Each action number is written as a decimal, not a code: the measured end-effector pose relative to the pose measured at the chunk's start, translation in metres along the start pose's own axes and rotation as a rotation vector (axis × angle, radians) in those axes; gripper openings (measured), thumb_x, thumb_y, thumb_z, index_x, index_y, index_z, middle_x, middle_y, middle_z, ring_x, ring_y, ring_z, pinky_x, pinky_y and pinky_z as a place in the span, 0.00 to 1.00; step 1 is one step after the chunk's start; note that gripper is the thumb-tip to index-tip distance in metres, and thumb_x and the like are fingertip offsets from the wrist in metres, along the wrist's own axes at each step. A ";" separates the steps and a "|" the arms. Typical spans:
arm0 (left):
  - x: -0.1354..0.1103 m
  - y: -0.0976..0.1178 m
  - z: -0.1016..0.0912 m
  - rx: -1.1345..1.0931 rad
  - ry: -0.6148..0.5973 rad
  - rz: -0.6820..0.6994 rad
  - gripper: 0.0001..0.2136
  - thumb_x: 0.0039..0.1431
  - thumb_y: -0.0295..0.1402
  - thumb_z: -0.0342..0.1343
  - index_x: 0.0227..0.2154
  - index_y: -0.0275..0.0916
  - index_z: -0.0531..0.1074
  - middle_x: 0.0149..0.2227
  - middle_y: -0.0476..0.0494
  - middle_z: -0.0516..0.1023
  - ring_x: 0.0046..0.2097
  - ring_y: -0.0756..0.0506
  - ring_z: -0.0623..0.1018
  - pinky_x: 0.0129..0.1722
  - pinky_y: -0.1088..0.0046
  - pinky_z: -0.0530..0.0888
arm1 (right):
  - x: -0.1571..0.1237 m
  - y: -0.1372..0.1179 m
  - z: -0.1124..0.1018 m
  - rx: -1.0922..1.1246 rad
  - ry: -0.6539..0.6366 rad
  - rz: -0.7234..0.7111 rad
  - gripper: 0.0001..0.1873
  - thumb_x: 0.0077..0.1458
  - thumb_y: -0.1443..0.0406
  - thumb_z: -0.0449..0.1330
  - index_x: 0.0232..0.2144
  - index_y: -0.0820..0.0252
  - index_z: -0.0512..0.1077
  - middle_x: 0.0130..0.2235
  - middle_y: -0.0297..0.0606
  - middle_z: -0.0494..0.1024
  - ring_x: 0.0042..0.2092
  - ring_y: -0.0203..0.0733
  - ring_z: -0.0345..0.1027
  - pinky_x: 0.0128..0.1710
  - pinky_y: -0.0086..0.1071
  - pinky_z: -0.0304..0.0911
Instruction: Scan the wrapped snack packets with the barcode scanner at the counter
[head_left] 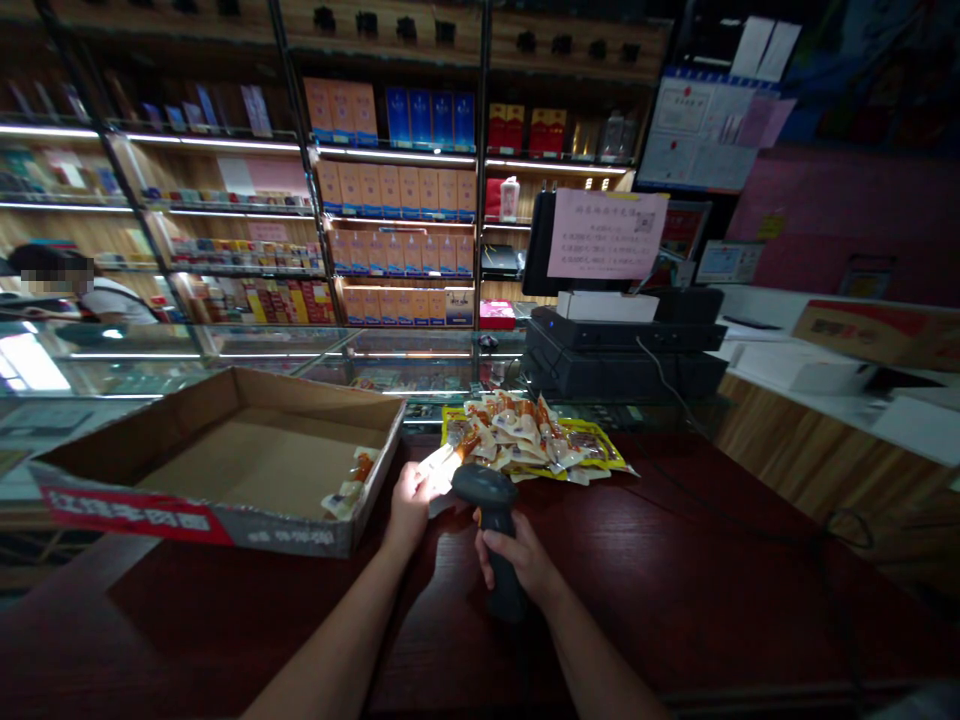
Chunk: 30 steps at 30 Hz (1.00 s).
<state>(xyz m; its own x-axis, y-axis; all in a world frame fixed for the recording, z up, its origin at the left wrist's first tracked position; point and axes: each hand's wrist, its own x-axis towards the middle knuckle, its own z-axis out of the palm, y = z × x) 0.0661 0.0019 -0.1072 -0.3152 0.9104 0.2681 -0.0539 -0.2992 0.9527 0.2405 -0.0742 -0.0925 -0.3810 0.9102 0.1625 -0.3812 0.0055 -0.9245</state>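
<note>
The left hand (409,500) pinches the near end of a small sealed packet (442,468), its fingers closed on the wrapper; the packet is held over the counter (637,590), between the cardboard tray (251,465) and a heap of similar packets (517,430). The right hand (525,560) has its fingers wrapped around the handle of a dark handheld scanner (486,488), which stands roughly upright with its head close to the held packet. A bright white patch of light falls on that packet. The heap lies just beyond the scanner, with larger yellow-edged packages (596,445) under and beside it. To the left, the tray holds a little packaged food (352,488) against its right wall. Behind the heap stands a monitor (541,245) with a pink printed sheet (606,235) across it.
</note>
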 end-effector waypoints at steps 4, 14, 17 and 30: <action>0.001 -0.003 -0.002 -0.021 -0.069 -0.032 0.08 0.48 0.35 0.57 0.29 0.38 0.66 0.27 0.48 0.75 0.30 0.47 0.76 0.27 0.73 0.72 | 0.001 0.000 0.000 0.006 0.004 -0.005 0.22 0.45 0.56 0.64 0.37 0.63 0.65 0.21 0.29 0.71 0.16 0.31 0.62 0.14 0.24 0.61; 0.004 0.015 -0.003 -0.213 -0.016 0.024 0.12 0.45 0.37 0.59 0.29 0.38 0.63 0.24 0.51 0.74 0.26 0.51 0.73 0.27 0.76 0.70 | 0.007 -0.002 0.007 0.041 0.010 0.043 0.24 0.43 0.55 0.65 0.38 0.64 0.65 0.21 0.30 0.72 0.16 0.31 0.62 0.14 0.25 0.60; 0.015 0.041 -0.012 -0.288 0.117 0.069 0.12 0.46 0.36 0.59 0.31 0.38 0.63 0.26 0.51 0.74 0.26 0.51 0.73 0.27 0.76 0.71 | 0.019 -0.014 0.020 0.026 -0.020 0.083 0.24 0.42 0.56 0.65 0.38 0.63 0.64 0.21 0.29 0.72 0.17 0.32 0.63 0.15 0.25 0.61; 0.053 0.078 -0.104 0.300 0.651 0.148 0.26 0.43 0.22 0.54 0.49 0.36 0.64 0.39 0.40 0.74 0.47 0.41 0.74 0.52 0.55 0.66 | 0.087 -0.025 0.084 -0.186 -0.049 0.152 0.19 0.38 0.57 0.65 0.30 0.60 0.63 0.16 0.24 0.68 0.14 0.30 0.58 0.13 0.24 0.56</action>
<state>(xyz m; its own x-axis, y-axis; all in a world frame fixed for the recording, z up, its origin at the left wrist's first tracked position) -0.0530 -0.0031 -0.0341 -0.8034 0.4839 0.3470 0.2659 -0.2298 0.9362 0.1462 -0.0300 -0.0263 -0.4642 0.8852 0.0295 -0.1562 -0.0491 -0.9865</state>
